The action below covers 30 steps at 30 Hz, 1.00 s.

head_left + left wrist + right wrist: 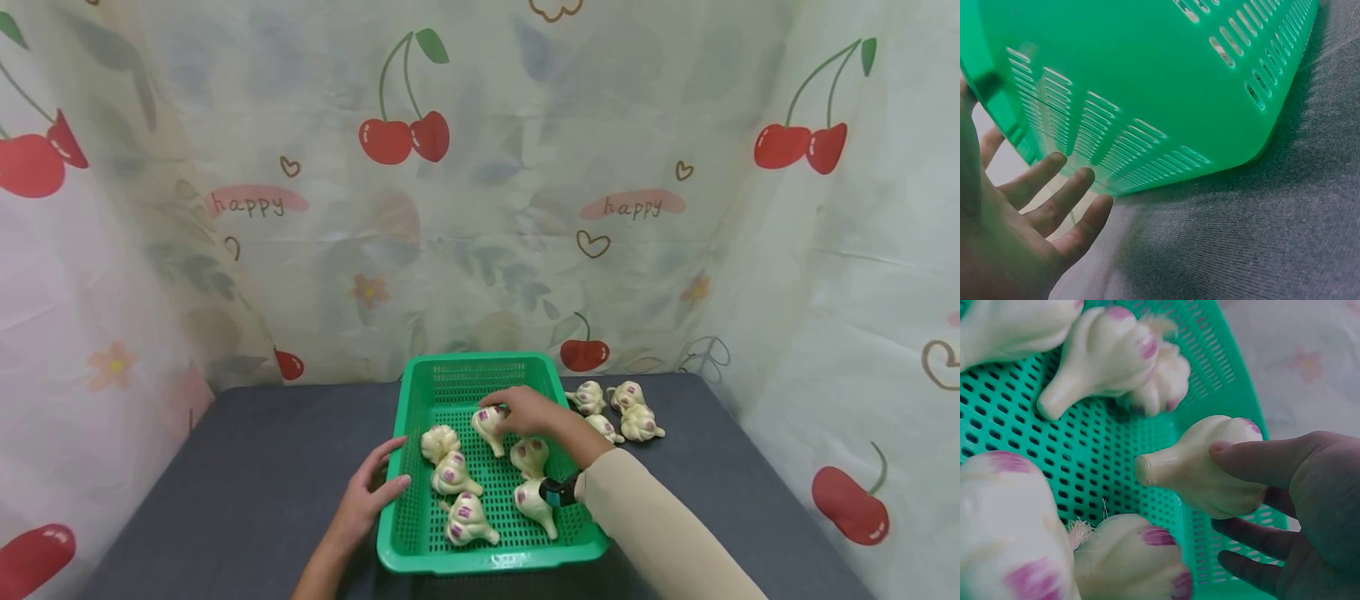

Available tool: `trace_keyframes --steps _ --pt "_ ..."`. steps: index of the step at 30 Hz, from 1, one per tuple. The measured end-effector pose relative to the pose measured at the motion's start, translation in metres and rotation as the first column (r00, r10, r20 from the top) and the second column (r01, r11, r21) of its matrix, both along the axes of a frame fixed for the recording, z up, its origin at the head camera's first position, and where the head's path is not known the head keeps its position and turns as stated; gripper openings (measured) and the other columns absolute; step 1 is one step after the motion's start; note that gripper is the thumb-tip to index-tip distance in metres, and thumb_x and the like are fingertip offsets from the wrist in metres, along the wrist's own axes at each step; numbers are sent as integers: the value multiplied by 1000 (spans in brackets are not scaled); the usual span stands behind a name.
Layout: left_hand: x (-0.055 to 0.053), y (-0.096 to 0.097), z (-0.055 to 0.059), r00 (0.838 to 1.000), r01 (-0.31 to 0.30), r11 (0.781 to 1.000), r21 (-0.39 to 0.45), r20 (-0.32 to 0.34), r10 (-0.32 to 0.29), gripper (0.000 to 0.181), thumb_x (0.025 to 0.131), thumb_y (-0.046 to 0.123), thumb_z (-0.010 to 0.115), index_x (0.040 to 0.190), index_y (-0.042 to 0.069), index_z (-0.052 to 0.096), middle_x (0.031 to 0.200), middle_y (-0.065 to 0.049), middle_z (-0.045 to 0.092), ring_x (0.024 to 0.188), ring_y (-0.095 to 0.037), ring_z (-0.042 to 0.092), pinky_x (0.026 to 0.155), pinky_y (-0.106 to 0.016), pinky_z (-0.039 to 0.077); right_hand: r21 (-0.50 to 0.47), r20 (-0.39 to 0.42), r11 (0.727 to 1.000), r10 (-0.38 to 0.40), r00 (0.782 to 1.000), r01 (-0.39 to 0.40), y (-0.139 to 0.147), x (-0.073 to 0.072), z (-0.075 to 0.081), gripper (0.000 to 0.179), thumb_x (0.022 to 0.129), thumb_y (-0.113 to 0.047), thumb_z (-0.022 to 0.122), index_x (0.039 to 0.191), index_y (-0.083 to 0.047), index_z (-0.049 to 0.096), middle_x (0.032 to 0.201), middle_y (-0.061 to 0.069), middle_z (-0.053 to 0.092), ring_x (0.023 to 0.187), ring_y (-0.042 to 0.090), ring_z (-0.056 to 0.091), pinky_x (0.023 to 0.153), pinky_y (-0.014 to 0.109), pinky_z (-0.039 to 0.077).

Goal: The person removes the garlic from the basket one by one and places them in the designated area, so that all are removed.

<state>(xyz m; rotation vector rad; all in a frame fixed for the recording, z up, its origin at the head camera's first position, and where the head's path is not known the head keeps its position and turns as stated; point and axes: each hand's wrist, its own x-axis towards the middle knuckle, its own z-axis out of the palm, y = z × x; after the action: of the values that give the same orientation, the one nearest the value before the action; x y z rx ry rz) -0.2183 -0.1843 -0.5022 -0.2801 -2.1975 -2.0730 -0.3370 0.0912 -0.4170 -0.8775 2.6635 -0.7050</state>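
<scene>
In the head view, a green plastic basket (491, 569) with slotted sides stands on a dark table. Pale garlic bulbs with purple patches lie inside, among them one garlic bulb (468, 521) at the near left and another garlic bulb (534, 504) at the near right. Over the basket's far half, my right hand (528, 412) pinches a garlic bulb (1210, 469) between thumb and fingers, its stem pointing away from the palm in the right wrist view. My left hand (367, 492) touches the basket's left rim; its fingers look spread and relaxed beside the slotted wall in the left wrist view.
Several more garlic bulbs (641, 422) lie on the table right of the basket, beyond the right forearm. The dark cloth-covered table (262, 475) extends to both sides. A cherry-printed curtain (480, 208) closes off the back and sides.
</scene>
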Motion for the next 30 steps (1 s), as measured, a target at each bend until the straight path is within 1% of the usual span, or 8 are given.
trace_keyframes --steps 5,8,13,15,19,23,27,30 --pt "0 -1 0 1000 8 1000 2 -10 -8 51 93 6 62 142 10 48 131 -26 52 109 -36 58 81 -35 50 -25 -40 999 43 998 -44 14 11 12 46 92 -14 68 137 -13 57 122 5 61 102 22 59 70 33 47" --pt "0 -1 0 1000 5 1000 4 -19 -5 52 93 6 62 142 10 48 131 -27 52 109 -36 58 80 -35 51 -54 -55 997 45 998 -48 24 17 21 46 92 -15 68 137 -14 57 119 4 62 96 20 59 65 34 46" --pt "0 -1 -1 1000 10 1000 4 -28 -10 52 93 5 62 142 9 47 131 -27 52 108 -36 59 80 -34 51 -80 -103 997 16 995 -25 40 23 29 46 91 -17 69 136 -13 58 105 -1 63 81 16 55 61 33 43" --pt "0 -1 -1 999 10 1000 0 -31 -9 52 93 5 62 142 8 47 131 -27 52 108 -36 59 80 -34 50 -87 -117 996 -5 993 -6 46 25 30 47 91 -19 70 136 -14 58 102 -2 62 81 16 54 60 32 43" --pt "1 0 0 1000 -4 1000 -15 -29 3 51 92 7 62 142 9 48 131 -27 52 108 -35 58 81 -34 50 -121 -137 992 -34 990 18 57 29 30 50 90 -19 72 137 -13 57 104 -1 61 85 17 54 59 33 43" --pt "2 1 1 1000 -10 1000 -19 -26 10 51 93 7 62 141 10 49 131 -27 52 108 -34 58 81 -35 50 -169 -174 985 -46 984 16 68 32 27 51 88 -19 73 136 -11 57 113 3 62 92 20 56 65 34 46" --pt "1 1 0 999 -4 1000 -17 -32 3 51 93 6 62 142 9 48 131 -27 52 108 -35 59 80 -35 50 -222 -207 974 -82 975 35 78 34 22 52 87 -20 74 136 -10 58 122 7 62 98 22 59 74 37 49" --pt "1 2 0 999 -1 1000 -13 -42 0 52 92 5 61 142 8 48 130 -27 52 108 -35 59 80 -34 50 -274 -216 960 -117 969 55 84 36 19 53 87 -20 75 136 -8 58 128 12 60 103 27 61 80 40 51"
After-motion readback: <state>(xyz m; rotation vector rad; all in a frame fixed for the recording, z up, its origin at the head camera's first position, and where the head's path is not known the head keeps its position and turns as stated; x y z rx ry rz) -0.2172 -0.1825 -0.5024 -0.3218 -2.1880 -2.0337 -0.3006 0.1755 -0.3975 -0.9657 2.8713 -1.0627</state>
